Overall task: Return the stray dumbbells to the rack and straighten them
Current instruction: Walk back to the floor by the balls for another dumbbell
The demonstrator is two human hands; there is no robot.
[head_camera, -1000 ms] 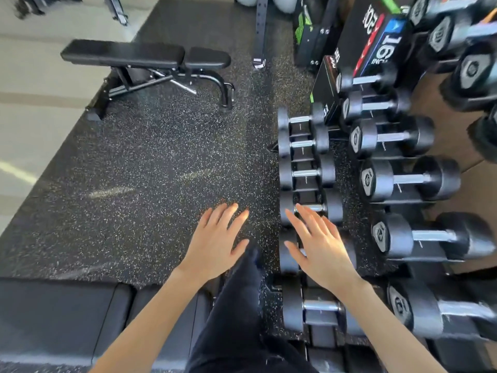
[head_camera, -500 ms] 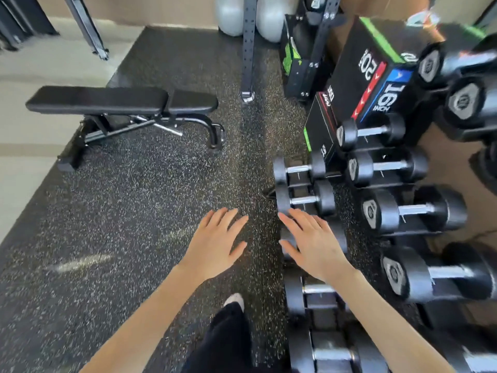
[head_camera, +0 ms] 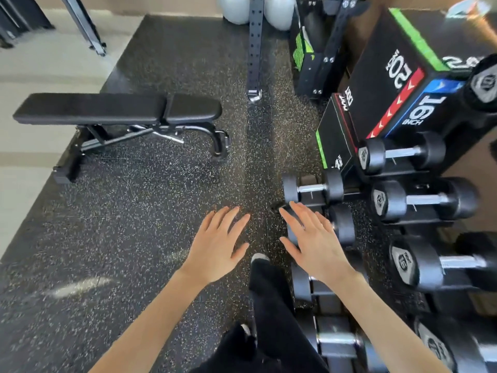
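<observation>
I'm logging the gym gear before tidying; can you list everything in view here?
Mat: one, black speckled, floor centre.
Bench: one, black, on the mat at left.
Dumbbells: at least eight, black with steel handles, in rows at right.
Jump boxes: at least two, black with green, red and blue edges, behind the dumbbells.
Balls: two, pale grey, top edge.
Upright: one, grey, perforated, top centre.
Leg: one, black trousers, bottom centre.
Left hand: one, open, over the mat.
Right hand: one, open, over a small dumbbell; contact unclear.
</observation>
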